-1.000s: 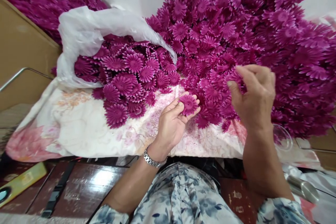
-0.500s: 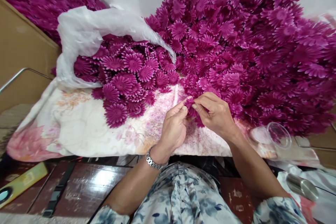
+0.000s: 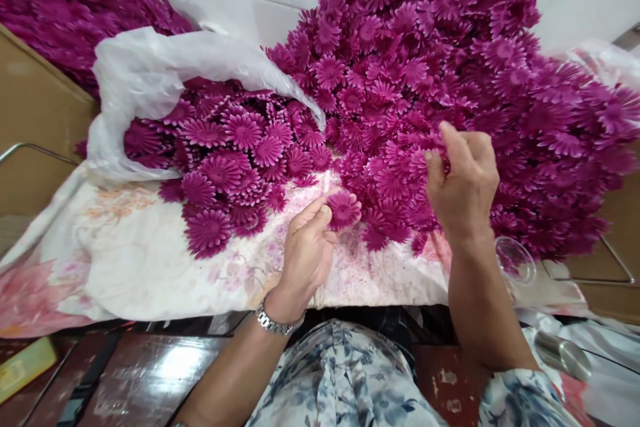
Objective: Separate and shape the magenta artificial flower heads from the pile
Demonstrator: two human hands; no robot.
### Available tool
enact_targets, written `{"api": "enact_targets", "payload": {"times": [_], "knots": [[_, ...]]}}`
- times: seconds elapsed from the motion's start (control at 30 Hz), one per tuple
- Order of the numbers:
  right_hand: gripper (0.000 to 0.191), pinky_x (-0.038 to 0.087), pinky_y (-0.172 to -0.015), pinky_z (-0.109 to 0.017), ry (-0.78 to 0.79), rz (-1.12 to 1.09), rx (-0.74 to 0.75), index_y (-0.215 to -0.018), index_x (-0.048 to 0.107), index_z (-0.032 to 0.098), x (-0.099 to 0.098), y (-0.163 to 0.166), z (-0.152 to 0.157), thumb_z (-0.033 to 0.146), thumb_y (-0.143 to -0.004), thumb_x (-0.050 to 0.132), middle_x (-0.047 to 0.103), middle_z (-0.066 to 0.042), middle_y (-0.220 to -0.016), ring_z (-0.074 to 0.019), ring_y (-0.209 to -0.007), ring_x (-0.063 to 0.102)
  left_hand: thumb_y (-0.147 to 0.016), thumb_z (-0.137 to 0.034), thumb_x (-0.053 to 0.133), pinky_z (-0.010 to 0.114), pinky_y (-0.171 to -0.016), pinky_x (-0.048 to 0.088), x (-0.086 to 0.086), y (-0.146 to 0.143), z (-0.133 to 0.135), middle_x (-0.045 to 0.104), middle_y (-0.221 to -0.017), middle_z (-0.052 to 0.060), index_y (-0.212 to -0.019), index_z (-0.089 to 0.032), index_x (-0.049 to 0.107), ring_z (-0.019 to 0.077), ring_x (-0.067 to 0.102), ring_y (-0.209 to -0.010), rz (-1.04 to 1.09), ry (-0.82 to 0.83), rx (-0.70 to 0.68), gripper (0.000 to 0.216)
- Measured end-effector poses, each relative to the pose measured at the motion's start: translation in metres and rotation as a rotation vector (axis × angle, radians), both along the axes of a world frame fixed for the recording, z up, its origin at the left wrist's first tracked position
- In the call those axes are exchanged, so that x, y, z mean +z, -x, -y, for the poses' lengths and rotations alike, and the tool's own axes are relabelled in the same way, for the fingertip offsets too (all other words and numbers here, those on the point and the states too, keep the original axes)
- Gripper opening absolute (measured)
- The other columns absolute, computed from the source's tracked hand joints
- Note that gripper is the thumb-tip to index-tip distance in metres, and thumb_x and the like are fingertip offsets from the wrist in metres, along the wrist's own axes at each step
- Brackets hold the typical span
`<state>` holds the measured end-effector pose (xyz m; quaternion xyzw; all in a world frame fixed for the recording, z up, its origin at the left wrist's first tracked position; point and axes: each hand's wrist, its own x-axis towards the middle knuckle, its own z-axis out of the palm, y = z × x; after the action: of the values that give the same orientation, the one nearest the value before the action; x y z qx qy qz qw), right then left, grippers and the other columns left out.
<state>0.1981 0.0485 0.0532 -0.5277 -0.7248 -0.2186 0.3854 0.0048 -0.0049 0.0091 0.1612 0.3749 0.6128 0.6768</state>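
Note:
My left hand (image 3: 307, 247) holds a magenta fabric flower (image 3: 344, 208) between thumb and fingertips, just above the floral cloth (image 3: 150, 260). My right hand (image 3: 463, 183) is raised over the big heap of magenta flowers (image 3: 430, 80), its thumb and fingers pinched on another flower (image 3: 434, 141) at the heap's near slope. A steel watch sits on my left wrist.
A white plastic bag (image 3: 165, 67) spills more flowers (image 3: 235, 147) to the left. A cardboard box (image 3: 35, 113) stands at far left, a clear plastic cup (image 3: 515, 260) and a metal cylinder (image 3: 563, 355) at right. White tiled wall behind; dark wooden floor below.
My right hand left my left hand and rose to the right onto the heap, pinching a flower. The left hand keeps its flower. The camera tilted slightly.

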Motion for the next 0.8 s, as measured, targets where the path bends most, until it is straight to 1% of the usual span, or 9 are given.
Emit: {"api": "enact_targets", "payload": {"times": [0.07, 0.1, 0.23, 0.33, 0.43, 0.6, 0.67, 0.73, 0.8], "knots": [[0.027, 0.046, -0.085, -0.044, 0.044, 0.013, 0.034, -0.111, 0.06, 0.021, 0.005, -0.002, 0.0, 0.026, -0.086, 0.054, 0.06, -0.011, -0.1, -0.0235, -0.096, 0.054, -0.076, -0.016, 0.061, 0.027, -0.075, 0.053, 0.001, -0.001, -0.001, 0.073, -0.086, 0.006, -0.099, -0.016, 0.069, 0.014, 0.067, -0.079, 0.041, -0.01, -0.029, 0.024], [0.026, 0.047, -0.084, -0.043, 0.069, 0.012, 0.079, -0.111, 0.06, 0.02, 0.005, 0.001, 0.004, 0.026, -0.085, 0.055, 0.06, -0.01, -0.1, -0.0232, -0.096, 0.055, -0.077, -0.016, 0.06, 0.027, -0.075, 0.053, 0.002, -0.003, -0.001, 0.073, -0.086, 0.006, -0.101, -0.016, 0.069, 0.0138, 0.067, -0.079, 0.057, -0.003, -0.042, 0.026], [0.015, 0.049, -0.073, -0.033, 0.31, -0.005, 0.342, -0.093, 0.064, 0.018, -0.012, 0.031, 0.025, 0.029, -0.085, 0.058, 0.062, -0.007, -0.084, -0.0182, -0.082, 0.056, -0.076, -0.014, 0.062, 0.015, -0.057, 0.046, 0.004, -0.01, 0.001, 0.07, -0.08, 0.002, -0.098, -0.016, 0.07, 0.0054, 0.059, -0.062, 0.08, 0.038, -0.046, 0.024], [0.014, 0.048, -0.069, -0.031, 0.429, 0.019, 0.42, -0.082, 0.062, 0.016, -0.027, 0.048, 0.033, 0.028, -0.086, 0.056, 0.06, -0.006, -0.076, -0.0171, -0.075, 0.055, -0.071, -0.011, 0.065, 0.013, -0.057, 0.043, 0.003, -0.016, 0.003, 0.069, -0.078, 0.002, -0.086, -0.014, 0.072, 0.0047, 0.056, -0.063, 0.076, 0.019, -0.064, 0.017], [0.017, 0.047, -0.068, -0.03, 0.437, 0.027, 0.427, -0.076, 0.06, 0.017, -0.034, 0.051, 0.034, 0.024, -0.088, 0.051, 0.059, -0.005, -0.072, -0.0161, -0.071, 0.054, -0.068, -0.011, 0.066, 0.017, -0.063, 0.043, 0.0, -0.02, 0.005, 0.066, -0.069, 0.001, -0.076, -0.013, 0.072, 0.0077, 0.055, -0.065, 0.041, -0.003, -0.061, 0.01], [0.02, 0.046, -0.07, -0.033, 0.371, 0.078, 0.376, -0.078, 0.064, 0.015, -0.03, 0.051, 0.036, 0.021, -0.089, 0.048, 0.062, -0.007, -0.073, -0.0177, -0.073, 0.055, -0.064, -0.015, 0.071, 0.024, -0.072, 0.045, -0.001, -0.018, 0.006, 0.061, -0.06, 0.0, -0.07, -0.015, 0.071, 0.0109, 0.055, -0.065, 0.015, -0.013, -0.031, 0.006], [0.018, 0.046, -0.072, -0.034, 0.327, 0.074, 0.385, -0.085, 0.065, 0.016, -0.027, 0.052, 0.037, 0.021, -0.089, 0.049, 0.063, -0.007, -0.076, -0.0177, -0.075, 0.055, -0.065, -0.016, 0.071, 0.024, -0.073, 0.045, -0.001, -0.015, 0.006, 0.061, -0.061, -0.001, -0.073, -0.016, 0.072, 0.0108, 0.056, -0.067, 0.028, 0.009, -0.019, 0.008], [0.017, 0.046, -0.076, -0.035, 0.312, 0.054, 0.401, -0.092, 0.065, 0.016, -0.027, 0.052, 0.038, 0.022, -0.089, 0.05, 0.063, -0.006, -0.079, -0.0174, -0.078, 0.055, -0.067, -0.017, 0.07, 0.021, -0.068, 0.045, -0.001, -0.011, 0.007, 0.065, -0.067, 0.0, -0.081, -0.017, 0.073, 0.0092, 0.056, -0.066, 0.035, 0.017, -0.028, 0.014], [0.015, 0.046, -0.076, -0.035, 0.322, 0.035, 0.411, -0.092, 0.064, 0.016, -0.028, 0.054, 0.038, 0.023, -0.089, 0.051, 0.062, -0.006, -0.079, -0.0174, -0.078, 0.055, -0.068, -0.016, 0.07, 0.018, -0.063, 0.044, 0.0, -0.008, 0.008, 0.067, -0.074, 0.0, -0.09, -0.017, 0.073, 0.0068, 0.055, -0.064, 0.04, 0.027, -0.041, 0.022]]}}
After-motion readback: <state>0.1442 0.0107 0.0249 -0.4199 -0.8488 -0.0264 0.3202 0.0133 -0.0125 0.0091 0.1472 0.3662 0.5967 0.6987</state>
